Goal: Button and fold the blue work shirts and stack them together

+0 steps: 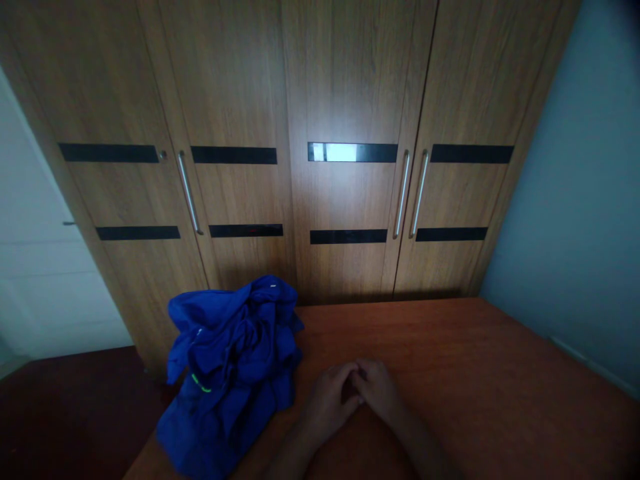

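A crumpled blue garment [245, 353] lies in a heap on the left part of the reddish-brown table [480, 373], partly hanging over its left edge. It bears small white marks and a bright green strip. To the right of the cloth, my left hand [333, 398] rests low over the table with its fingers curled. My right hand [379, 390] meets it at the fingertips, fingers bent and closed. Nothing is visible between the two hands, though the inner fingers are dark and partly hidden. Neither hand touches the garment.
Behind the table stands a wooden wardrobe [345, 87] with black strips and long metal handles. A pale wall [580, 220] rises at the right. At the left are a white door [45, 267] and dark red floor [80, 407].
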Demonstrator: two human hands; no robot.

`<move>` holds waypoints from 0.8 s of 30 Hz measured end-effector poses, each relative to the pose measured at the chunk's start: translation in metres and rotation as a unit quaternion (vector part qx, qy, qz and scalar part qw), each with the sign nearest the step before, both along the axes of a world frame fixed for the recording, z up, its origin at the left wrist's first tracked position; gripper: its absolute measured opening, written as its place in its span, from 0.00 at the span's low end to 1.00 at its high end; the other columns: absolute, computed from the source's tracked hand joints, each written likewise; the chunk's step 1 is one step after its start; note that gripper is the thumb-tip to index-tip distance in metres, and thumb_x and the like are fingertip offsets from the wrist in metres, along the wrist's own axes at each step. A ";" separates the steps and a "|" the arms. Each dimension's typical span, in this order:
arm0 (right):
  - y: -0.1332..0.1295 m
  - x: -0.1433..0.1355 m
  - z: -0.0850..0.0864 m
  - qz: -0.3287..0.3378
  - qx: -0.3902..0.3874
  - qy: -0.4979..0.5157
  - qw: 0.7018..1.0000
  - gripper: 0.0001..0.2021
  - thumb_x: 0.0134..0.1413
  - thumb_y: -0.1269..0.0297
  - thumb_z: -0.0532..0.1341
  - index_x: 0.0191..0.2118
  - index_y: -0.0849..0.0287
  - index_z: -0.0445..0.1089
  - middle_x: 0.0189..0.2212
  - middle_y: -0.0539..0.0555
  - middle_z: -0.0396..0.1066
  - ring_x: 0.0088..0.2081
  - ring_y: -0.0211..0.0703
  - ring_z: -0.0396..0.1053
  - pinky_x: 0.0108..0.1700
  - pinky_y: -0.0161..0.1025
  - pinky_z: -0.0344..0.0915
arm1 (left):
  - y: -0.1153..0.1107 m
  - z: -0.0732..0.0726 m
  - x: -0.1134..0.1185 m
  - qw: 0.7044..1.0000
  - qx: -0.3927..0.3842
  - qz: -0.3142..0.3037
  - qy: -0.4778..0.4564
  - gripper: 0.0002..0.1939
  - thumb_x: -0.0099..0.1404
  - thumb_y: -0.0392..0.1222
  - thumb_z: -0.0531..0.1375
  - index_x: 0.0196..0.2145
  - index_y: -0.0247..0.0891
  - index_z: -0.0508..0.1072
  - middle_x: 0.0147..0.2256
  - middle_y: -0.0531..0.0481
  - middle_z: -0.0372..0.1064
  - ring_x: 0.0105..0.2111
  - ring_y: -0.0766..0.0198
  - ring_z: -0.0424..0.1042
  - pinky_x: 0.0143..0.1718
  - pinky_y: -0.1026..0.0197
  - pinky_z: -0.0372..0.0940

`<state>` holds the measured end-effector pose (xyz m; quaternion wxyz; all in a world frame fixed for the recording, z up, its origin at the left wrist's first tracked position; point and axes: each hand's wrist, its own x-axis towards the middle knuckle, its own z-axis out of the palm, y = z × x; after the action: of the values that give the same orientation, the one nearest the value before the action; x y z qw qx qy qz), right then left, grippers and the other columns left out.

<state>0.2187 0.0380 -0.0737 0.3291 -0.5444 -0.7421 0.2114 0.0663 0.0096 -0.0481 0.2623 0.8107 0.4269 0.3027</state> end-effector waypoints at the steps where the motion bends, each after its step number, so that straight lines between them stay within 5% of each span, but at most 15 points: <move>1: 0.000 0.000 -0.001 -0.001 -0.001 0.000 1.000 0.12 0.53 0.72 0.53 0.29 0.60 0.73 0.27 0.52 0.74 0.30 0.38 0.70 0.32 0.32 0.58 | 0.000 -0.001 0.000 1.000 -0.001 0.003 0.003 0.26 0.55 0.33 0.61 0.52 0.46 0.64 0.51 0.49 0.69 0.50 0.57 0.67 0.53 0.55 0.61; 20: 0.004 0.003 0.000 0.006 0.015 0.044 0.999 0.12 0.52 0.73 0.51 0.27 0.59 0.71 0.26 0.51 0.74 0.30 0.39 0.70 0.33 0.32 0.60 | -0.006 0.010 0.005 0.989 0.076 0.019 0.128 0.24 0.64 0.34 0.52 0.58 0.46 0.61 0.54 0.47 0.67 0.51 0.57 0.67 0.53 0.52 0.62; 24: 0.004 0.004 0.002 0.006 0.028 0.042 0.999 0.13 0.56 0.69 0.51 0.27 0.59 0.70 0.26 0.52 0.73 0.29 0.39 0.69 0.32 0.33 0.59 | -0.005 0.028 -0.002 0.965 0.163 0.038 0.203 0.27 0.63 0.32 0.51 0.60 0.45 0.59 0.55 0.46 0.65 0.52 0.56 0.66 0.53 0.51 0.62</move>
<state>0.2224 0.0424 -0.0715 0.3735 -0.5213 -0.7366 0.2149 0.0640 0.0043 -0.0206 0.0226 0.8705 0.4461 0.2068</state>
